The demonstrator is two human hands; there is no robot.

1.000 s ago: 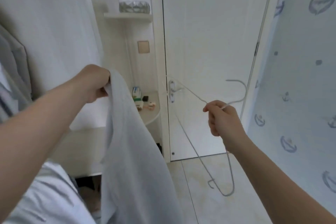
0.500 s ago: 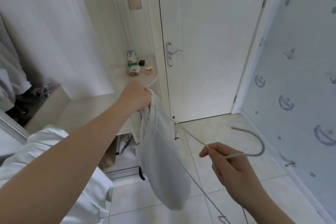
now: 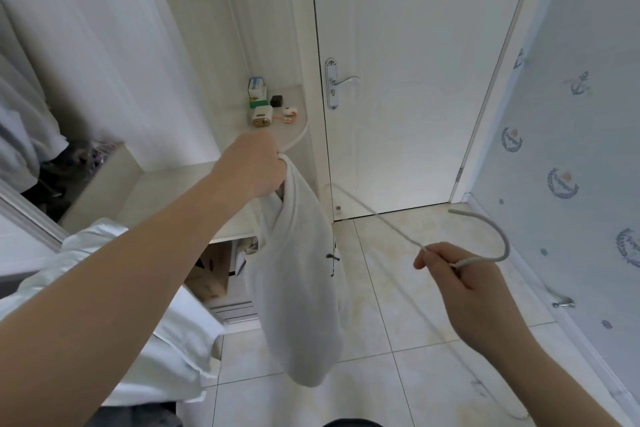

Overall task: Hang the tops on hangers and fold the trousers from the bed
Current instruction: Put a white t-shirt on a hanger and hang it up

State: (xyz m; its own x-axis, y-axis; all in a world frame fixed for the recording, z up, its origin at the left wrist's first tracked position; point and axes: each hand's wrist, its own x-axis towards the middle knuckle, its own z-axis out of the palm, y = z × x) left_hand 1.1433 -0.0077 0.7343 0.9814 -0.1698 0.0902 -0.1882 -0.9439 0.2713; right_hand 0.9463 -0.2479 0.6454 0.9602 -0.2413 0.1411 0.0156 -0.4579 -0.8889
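My left hand grips the bunched top edge of a white top, which hangs limp in front of me above the tiled floor. To the right, my right hand pinches a white wire hanger at its neck. The hook curves out to the right of my fingers. One hanger arm runs up-left from my fingers toward the top; the rest of the frame hangs below my hand, blurred.
A closed white door with a metal handle stands ahead. A rounded corner shelf left of it holds small boxes and a charger. Patterned wallpaper covers the right wall. Hanging clothes fill the wardrobe at left.
The view has tilted down from the door toward the floor. Both hands have dropped lower, the top still held in the left and the hanger in the right.
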